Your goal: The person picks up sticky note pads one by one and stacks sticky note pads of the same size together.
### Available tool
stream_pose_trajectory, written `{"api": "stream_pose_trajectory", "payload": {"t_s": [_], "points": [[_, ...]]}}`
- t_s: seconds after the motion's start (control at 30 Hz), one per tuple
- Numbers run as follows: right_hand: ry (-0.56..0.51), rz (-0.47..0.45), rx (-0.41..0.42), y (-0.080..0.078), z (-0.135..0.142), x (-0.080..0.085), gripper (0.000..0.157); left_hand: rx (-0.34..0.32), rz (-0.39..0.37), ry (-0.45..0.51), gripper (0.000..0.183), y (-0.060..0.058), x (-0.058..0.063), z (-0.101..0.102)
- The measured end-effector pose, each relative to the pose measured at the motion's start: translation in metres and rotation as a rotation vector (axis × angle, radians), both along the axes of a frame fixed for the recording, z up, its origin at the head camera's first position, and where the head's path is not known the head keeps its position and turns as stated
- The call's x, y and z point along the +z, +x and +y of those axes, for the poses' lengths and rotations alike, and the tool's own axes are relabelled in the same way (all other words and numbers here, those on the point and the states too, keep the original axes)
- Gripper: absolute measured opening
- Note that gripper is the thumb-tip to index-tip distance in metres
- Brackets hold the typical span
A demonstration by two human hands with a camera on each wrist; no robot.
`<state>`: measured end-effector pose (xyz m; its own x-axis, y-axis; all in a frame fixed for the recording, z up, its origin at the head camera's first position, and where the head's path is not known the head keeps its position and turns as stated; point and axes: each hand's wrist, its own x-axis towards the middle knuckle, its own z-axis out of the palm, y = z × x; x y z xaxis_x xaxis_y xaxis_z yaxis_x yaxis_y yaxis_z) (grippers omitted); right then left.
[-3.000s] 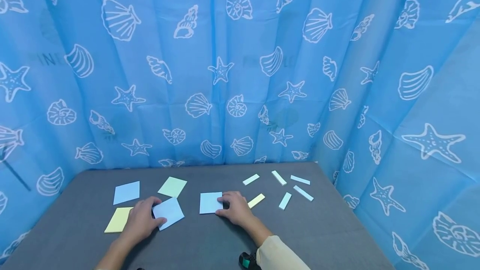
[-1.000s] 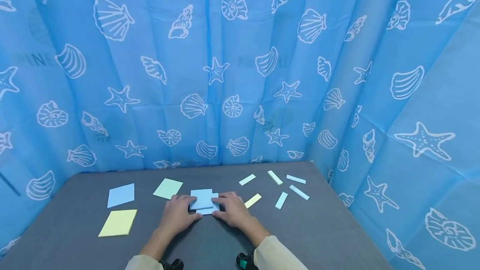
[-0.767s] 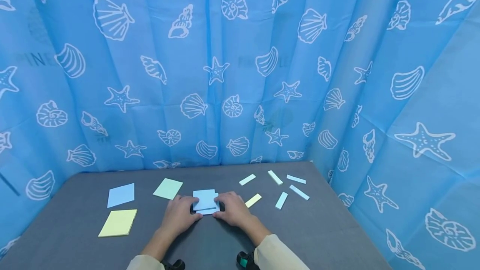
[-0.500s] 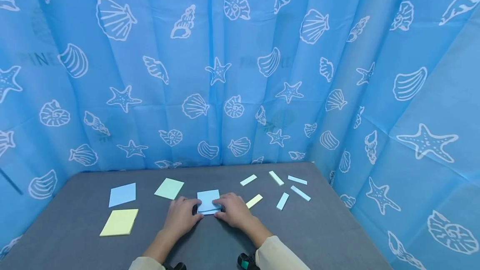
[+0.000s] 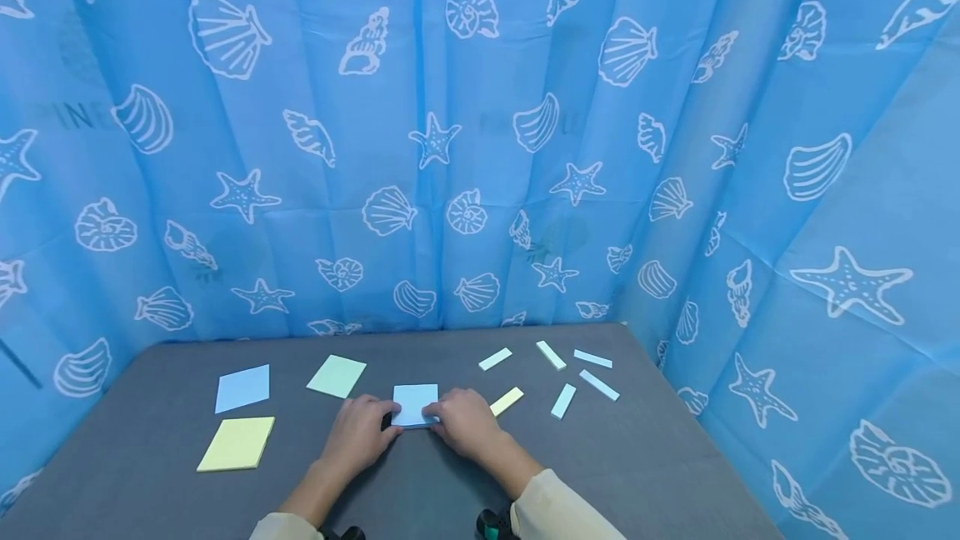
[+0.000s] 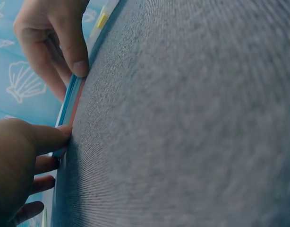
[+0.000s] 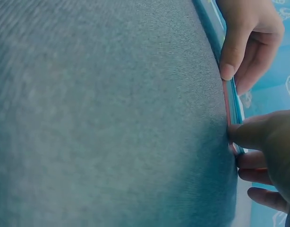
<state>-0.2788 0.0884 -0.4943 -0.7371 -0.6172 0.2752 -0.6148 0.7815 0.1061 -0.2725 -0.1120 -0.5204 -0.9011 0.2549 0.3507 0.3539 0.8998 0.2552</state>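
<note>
Two light blue square sticky note pads [image 5: 415,403] lie stacked at the middle of the table, their edges lined up. My left hand [image 5: 358,432] holds the stack at its left side, thumb at the front corner. At the right side my right hand [image 5: 468,423] grips it between thumb and fingers. Seen edge-on in the left wrist view, the stack [image 6: 72,101] shows blue layers above a reddish bottom layer. The right wrist view shows that same layered edge [image 7: 231,106] between both thumbs. The curled fingers partly hide the stack's sides.
Left on the grey table [image 5: 420,498] lie a blue pad [image 5: 243,389], a yellow pad [image 5: 236,444] and a green pad [image 5: 336,377]. Several narrow note strips lie to the right, including a yellow strip [image 5: 506,401] near my right hand. A shell-print curtain [image 5: 480,148] hangs behind.
My left hand has brought one blue pad rightward onto the pad at my right hand. The upper pad has slid right and toward me until its edges match the lower one.
</note>
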Motion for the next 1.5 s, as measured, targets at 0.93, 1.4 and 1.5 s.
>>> {"api": "stream_pose_trajectory", "payload": {"t_s": [0.93, 1.4, 1.5], "points": [[-0.261, -0.296, -0.165, -0.006, -0.005, 0.0, 0.033, -0.061, -0.142, 0.045, 0.026, -0.007, 0.007, -0.012], [-0.257, -0.306, -0.179, -0.006, -0.008, 0.002, 0.034, -0.021, 0.006, 0.168, 0.039, -0.027, 0.006, -0.058], [-0.259, -0.303, -0.178, -0.006, -0.007, 0.001, 0.034, -0.039, 0.005, 0.122, 0.044, -0.033, 0.004, -0.066]]}}
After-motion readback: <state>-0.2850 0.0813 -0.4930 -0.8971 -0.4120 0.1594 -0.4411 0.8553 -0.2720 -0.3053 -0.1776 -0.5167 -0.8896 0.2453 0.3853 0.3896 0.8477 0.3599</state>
